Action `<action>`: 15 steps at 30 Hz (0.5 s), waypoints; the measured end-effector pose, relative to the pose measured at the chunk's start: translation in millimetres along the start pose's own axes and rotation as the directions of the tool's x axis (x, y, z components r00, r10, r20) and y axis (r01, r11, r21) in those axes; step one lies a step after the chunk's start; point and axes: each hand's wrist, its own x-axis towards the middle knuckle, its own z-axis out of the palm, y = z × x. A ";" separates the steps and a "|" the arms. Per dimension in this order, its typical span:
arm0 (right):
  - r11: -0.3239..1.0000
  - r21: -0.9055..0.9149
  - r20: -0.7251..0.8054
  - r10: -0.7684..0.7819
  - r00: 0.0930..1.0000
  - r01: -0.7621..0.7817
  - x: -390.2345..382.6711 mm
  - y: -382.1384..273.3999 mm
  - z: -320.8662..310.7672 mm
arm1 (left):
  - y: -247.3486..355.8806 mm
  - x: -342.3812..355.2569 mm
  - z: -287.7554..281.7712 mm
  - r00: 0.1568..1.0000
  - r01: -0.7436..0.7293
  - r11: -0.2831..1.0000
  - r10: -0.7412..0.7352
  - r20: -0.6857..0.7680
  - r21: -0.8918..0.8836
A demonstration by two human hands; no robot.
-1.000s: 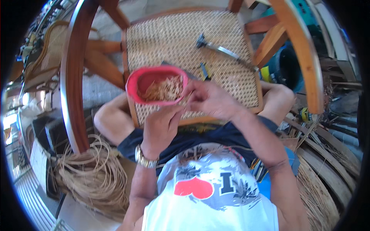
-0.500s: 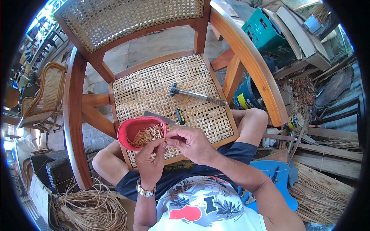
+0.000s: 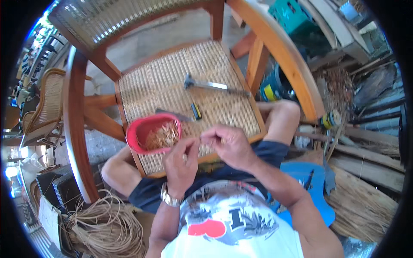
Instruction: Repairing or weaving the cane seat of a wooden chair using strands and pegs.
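My left hand [image 3: 180, 165] has its fingers closed just right of the red oval container [image 3: 137, 133], which holds pale wood slivers [image 3: 161, 136]. My right hand [image 3: 229, 148] is pinched a little to the right, close to my left fingertips; what they hold is too small to make out. Both hands are over the front of a woven cane seat [image 3: 172, 64] in a wooden chair. On the seat lie a hammer [image 3: 208, 84], a small yellow and black tool [image 3: 195, 111] and a flat metal blade [image 3: 183, 115].
The chair's armrests [image 3: 284, 56] flank the seat. Another cane chair [image 3: 45, 107] stands at left, above coiled cane strands [image 3: 103, 219]. At right are a green crate [image 3: 290, 19], a dark bucket [image 3: 277, 86], a blue plastic piece [image 3: 312, 193] and wood scraps [image 3: 365, 202].
My hands have moved right relative to the red container, and my right fingers have drawn slightly away from my left ones. The view has shifted, showing more of the chair's backrest than a second ago.
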 end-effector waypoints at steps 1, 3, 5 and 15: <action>0.999 0.014 -0.022 0.040 0.999 -0.040 -4.6 2.9 -1.1 | -0.5 -0.4 3.9 0.999 0.038 0.999 -0.037 0.039 -0.011; 0.999 0.051 -0.030 0.020 0.999 -0.018 -14.5 10.6 -10.0 | -1.9 -3.2 13.9 0.995 0.079 0.995 -0.074 0.065 -0.065; 0.964 0.239 0.021 0.111 0.994 -0.113 -22.0 16.0 -20.8 | -1.2 -6.0 25.3 0.991 0.134 0.948 -0.120 0.065 -0.288; 0.999 0.047 -0.172 0.009 0.985 -0.001 -47.8 19.4 -59.0 | 22.0 -2.2 63.4 0.984 0.105 0.903 -0.034 0.175 -0.416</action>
